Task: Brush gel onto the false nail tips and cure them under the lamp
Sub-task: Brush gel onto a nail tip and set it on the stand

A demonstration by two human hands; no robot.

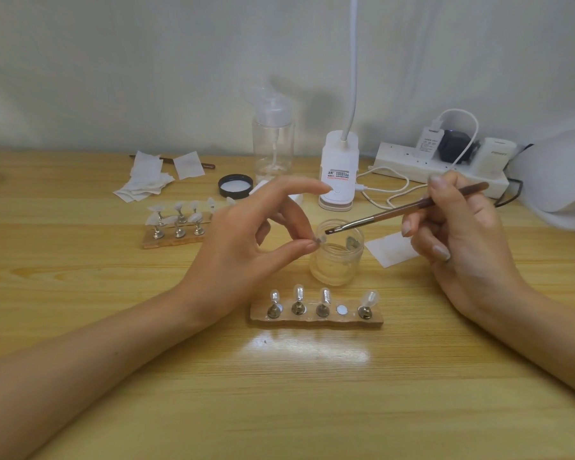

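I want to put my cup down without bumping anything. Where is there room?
The big bare patch is at the front, below the near nail stand, between left forearm and right forearm. Another lies left of the wipes and far stand. Crowded: middle and back right, with jar, lamp base, power strip.

lamp (556, 175) cut off right, tip (320, 240) blurred

cam: head-worn, wide-angle | faces: forward and down toward 12 o'clock | range: close over surface (80, 327), left hand (243, 247) and right hand (462, 234) mid-frame, forearms at 8 and 4 o'clock | wall (146, 61) at 12 o'clock
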